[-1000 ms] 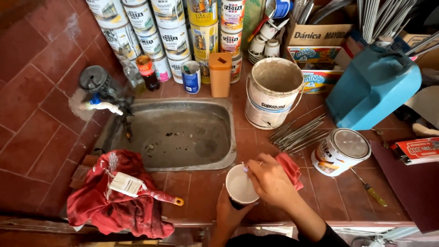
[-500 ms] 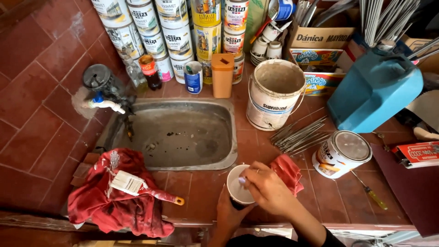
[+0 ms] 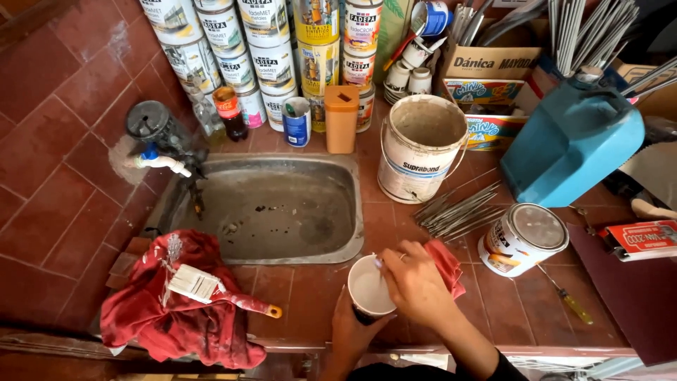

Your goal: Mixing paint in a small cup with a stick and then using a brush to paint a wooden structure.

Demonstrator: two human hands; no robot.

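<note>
The left hand comes up from the bottom edge and is closed around the lower side of a small white cup, fingers wrapped under it so that mostly the thumb side and wrist show. The right hand lies over the cup's right rim, loosely curled, its fingertips touching the rim's upper edge; a ring shows on one finger. Under the palm of that hand, and partly hidden by it, is a red cloth, bunched against the tiles (whether the fingers actually pinch it I cannot tell).

The cup is round, pale inside and out, with its mouth facing up toward the camera; the inside looks whitish and smooth, and what it contains cannot be made out. It sits between the two hands, at the front edge of the red-tiled counter, just in front of the near right corner of the metal sink.

To the left, a crumpled red rag lies with a white-bristled paintbrush on top, its red handle pointing toward the cup. To the right stands a closed paint can with a screwdriver beside it, and a bundle of thin metal rods lies between that can and a large dirty white bucket. A blue jerrycan stands further right, and stacked paint tins line the back
</note>
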